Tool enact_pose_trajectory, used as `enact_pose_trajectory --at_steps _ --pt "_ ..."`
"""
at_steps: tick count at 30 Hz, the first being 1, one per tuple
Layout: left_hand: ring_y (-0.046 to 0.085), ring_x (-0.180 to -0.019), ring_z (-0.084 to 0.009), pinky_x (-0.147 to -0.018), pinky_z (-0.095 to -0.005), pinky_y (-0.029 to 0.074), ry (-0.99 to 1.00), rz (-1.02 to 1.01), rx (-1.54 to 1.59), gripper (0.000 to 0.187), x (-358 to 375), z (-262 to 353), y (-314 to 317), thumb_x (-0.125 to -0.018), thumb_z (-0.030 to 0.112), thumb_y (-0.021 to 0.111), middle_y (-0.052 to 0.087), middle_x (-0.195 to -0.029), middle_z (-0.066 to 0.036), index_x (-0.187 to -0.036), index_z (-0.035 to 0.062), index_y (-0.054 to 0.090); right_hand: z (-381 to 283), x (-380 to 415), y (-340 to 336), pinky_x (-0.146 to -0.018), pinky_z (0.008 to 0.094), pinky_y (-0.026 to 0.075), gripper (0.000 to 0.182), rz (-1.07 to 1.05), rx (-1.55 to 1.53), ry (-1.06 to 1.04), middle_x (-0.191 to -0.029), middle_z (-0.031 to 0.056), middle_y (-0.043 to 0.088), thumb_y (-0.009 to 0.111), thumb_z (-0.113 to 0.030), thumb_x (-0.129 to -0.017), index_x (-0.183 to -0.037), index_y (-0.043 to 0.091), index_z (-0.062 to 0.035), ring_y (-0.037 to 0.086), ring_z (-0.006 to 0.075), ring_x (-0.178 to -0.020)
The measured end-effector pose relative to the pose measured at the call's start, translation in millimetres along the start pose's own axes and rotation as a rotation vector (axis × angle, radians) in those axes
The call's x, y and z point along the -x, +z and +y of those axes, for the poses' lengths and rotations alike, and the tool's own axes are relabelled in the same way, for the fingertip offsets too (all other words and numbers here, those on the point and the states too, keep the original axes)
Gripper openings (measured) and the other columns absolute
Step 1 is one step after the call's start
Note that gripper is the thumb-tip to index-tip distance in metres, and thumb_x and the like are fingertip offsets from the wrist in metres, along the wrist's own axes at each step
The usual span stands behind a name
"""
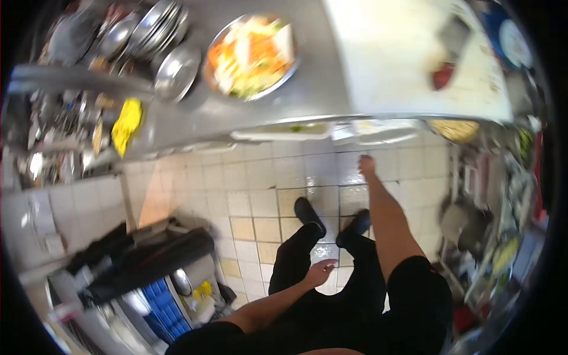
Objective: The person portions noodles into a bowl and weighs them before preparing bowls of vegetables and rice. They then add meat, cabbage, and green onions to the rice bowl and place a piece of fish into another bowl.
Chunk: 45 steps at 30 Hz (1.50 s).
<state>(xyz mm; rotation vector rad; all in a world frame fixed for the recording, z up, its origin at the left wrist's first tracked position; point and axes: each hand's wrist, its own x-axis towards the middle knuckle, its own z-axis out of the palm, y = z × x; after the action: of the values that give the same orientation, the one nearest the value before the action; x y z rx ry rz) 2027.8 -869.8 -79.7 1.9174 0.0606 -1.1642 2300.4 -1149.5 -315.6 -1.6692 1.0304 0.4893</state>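
Note:
I look straight down at my legs and black shoes [310,214] on a tiled floor. My right hand [366,166] reaches forward below the edge of a steel counter [319,89], fingers curled with nothing visible in them. My left hand [320,273] hangs loosely open over my thigh, holding nothing. On the counter a round metal bowl [251,56] holds chopped orange, white and green vegetables. A white cutting board [408,59] lies to its right with a dark red piece [442,76] on it.
Stacked metal plates and bowls [151,35] sit at the counter's left, with a yellow cloth [126,125] hanging below. Trays [284,131] sit under the counter edge. A cart with blue crates [160,302] stands at lower left; cluttered shelves [491,225] line the right.

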Motion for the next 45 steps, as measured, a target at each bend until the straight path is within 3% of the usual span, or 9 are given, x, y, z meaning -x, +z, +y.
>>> enact_pose_trajectory --at_steps 2,10,13,14,28,32,34,40,45 --pt "0.065 -0.094 -0.0272 -0.083 -0.0370 0.050 0.044 -0.060 -0.031 0.028 -18.1 -31.1 13.3 -0.093 0.027 0.053 0.064 -0.111 -0.015 -0.114 0.0103 0.063 4.8 -41.4 13.5 -0.051 0.0333 0.044 0.018 -0.083 -0.404 0.051 -0.083 0.0002 0.056 0.052 -0.033 -0.090 -0.096 0.056 -0.0167 0.054 0.0153 -0.064" --pt "0.063 -0.092 -0.0342 -0.079 -0.0401 0.051 0.133 0.167 -0.452 0.027 -164.7 -47.0 -40.2 -0.094 0.024 0.051 0.066 -0.098 -0.018 -0.107 0.0051 0.065 4.3 -116.8 19.1 -0.055 0.0262 0.049 0.019 -0.102 -0.910 0.134 -0.100 0.0041 0.064 0.053 -0.020 -0.092 -0.109 0.057 -0.0115 0.065 0.0197 -0.075" --pt "0.059 -0.090 -0.0396 -0.080 -0.0473 0.047 0.460 0.480 -0.348 0.023 -236.2 23.0 -70.7 -0.092 0.019 0.051 0.063 -0.101 -0.020 -0.107 0.0056 0.061 -3.4 -113.4 23.9 -0.041 0.0268 0.042 0.015 -0.032 -0.632 -0.128 -0.080 0.0074 0.062 0.051 -0.015 -0.090 -0.093 0.061 -0.0037 0.060 0.0166 -0.056" --pt "0.058 -0.090 -0.0397 -0.079 -0.0481 0.047 0.879 0.675 -0.259 0.021 -273.8 33.3 -76.3 -0.089 0.014 0.052 0.063 -0.101 -0.019 -0.107 0.0056 0.061 -5.7 -96.6 24.5 -0.039 0.0261 0.040 0.015 -0.014 -0.653 -0.075 -0.079 0.0068 0.062 0.052 -0.014 -0.089 -0.090 0.061 -0.0031 0.058 0.0160 -0.055" --pt "0.054 -0.114 -0.0382 -0.094 -0.0428 0.045 0.193 -0.023 -0.887 0.052 -441.8 114.0 -150.9 -0.080 0.021 0.054 0.055 -0.123 -0.026 -0.124 -0.0065 0.049 89.4 70.8 73.5 -0.051 0.0271 0.047 0.022 0.084 -0.782 0.125 -0.085 0.0094 0.070 0.049 -0.013 -0.088 -0.081 0.064 0.0013 0.058 0.0135 -0.060" --pt "0.055 -0.113 -0.0373 -0.095 -0.0422 0.044 -0.078 0.442 -0.383 0.049 -461.5 56.9 -99.2 -0.082 0.029 0.057 0.056 -0.120 -0.029 -0.113 -0.0096 0.056 97.3 100.4 79.3 -0.052 0.0283 0.049 0.019 0.065 -0.683 0.207 -0.082 0.0092 0.069 0.051 -0.014 -0.088 -0.085 0.064 0.0001 0.059 0.0153 -0.060" --pt "0.056 -0.110 -0.0397 -0.095 -0.0433 0.043 -0.081 0.291 -0.296 0.053 -461.4 33.6 -60.3 -0.081 0.033 0.063 0.055 -0.120 -0.029 -0.112 -0.0093 0.056 97.8 103.6 88.9 -0.050 0.0271 0.047 0.019 0.093 -0.725 0.200 -0.078 0.0065 0.068 0.054 -0.018 -0.088 -0.087 0.063 -0.0007 0.059 0.0140 -0.060" --pt "0.059 -0.097 -0.0390 -0.094 -0.0450 0.044 -0.017 0.865 -0.429 0.049 -393.5 92.8 -17.1 -0.076 0.025 0.073 0.061 -0.106 -0.023 -0.110 -0.0045 0.054 77.8 117.4 77.2 -0.063 0.0317 0.055 0.020 0.065 -0.589 0.237 -0.091 0.0120 0.064 0.053 -0.012 -0.087 -0.091 0.063 0.0042 0.063 0.0201 -0.075" --pt "0.061 -0.092 -0.0309 -0.082 -0.0425 0.050 0.038 0.231 0.716 0.045 -417.6 75.6 -31.1 -0.074 0.004 0.071 0.062 -0.104 -0.017 -0.114 -0.0013 0.051 89.0 108.6 81.7 -0.055 0.0278 0.046 0.017 -0.103 -0.810 0.204 -0.082 0.0071 0.065 0.056 -0.017 -0.088 -0.087 0.066 -0.0038 0.060 0.0145 -0.067"
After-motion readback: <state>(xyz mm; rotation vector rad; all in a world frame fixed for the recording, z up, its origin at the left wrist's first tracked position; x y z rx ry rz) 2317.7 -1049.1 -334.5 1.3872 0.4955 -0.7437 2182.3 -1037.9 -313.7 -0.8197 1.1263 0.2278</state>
